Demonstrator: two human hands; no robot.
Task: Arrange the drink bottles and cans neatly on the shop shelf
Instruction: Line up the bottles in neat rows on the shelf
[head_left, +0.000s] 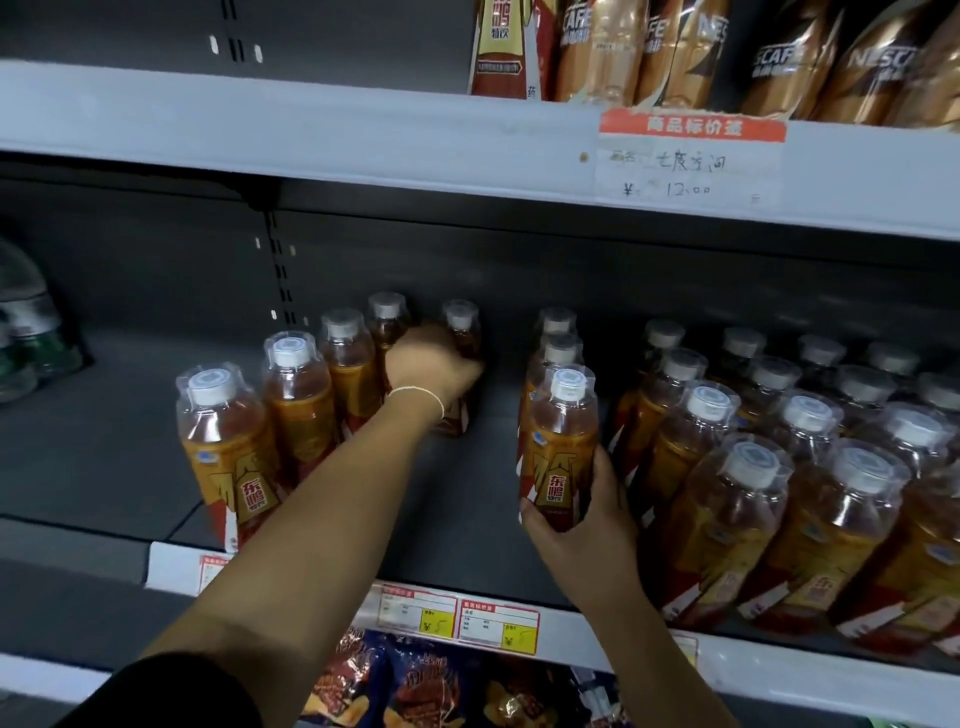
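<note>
The left grip reaches deep along the middle shelf and is clenched round the back bottle, an orange drink with a white cap that stands upright close to the dark rear wall. A thin white bracelet circles that wrist. Just to the left runs the left row of four like bottles, upright, lined front to back and touching or nearly so. The right grip is nearer the shelf's front edge, grasping the front bottle low on its red and gold label — thumb on the left side, fingers wrapped round the right. That bottle is upright, but whether its base rests on the shelf or hangs just above it I cannot tell. Two more capped bottles stand in line straight behind it, and the two held bottles are well apart. To the right stands the packed block of the same drink, several rows deep. Price labels with yellow patches sit on the front rail, with snack bags below. On the upper shelf stand coffee bottles above a handwritten price tag. At the far left — blurred — are green-labelled water bottles.
</note>
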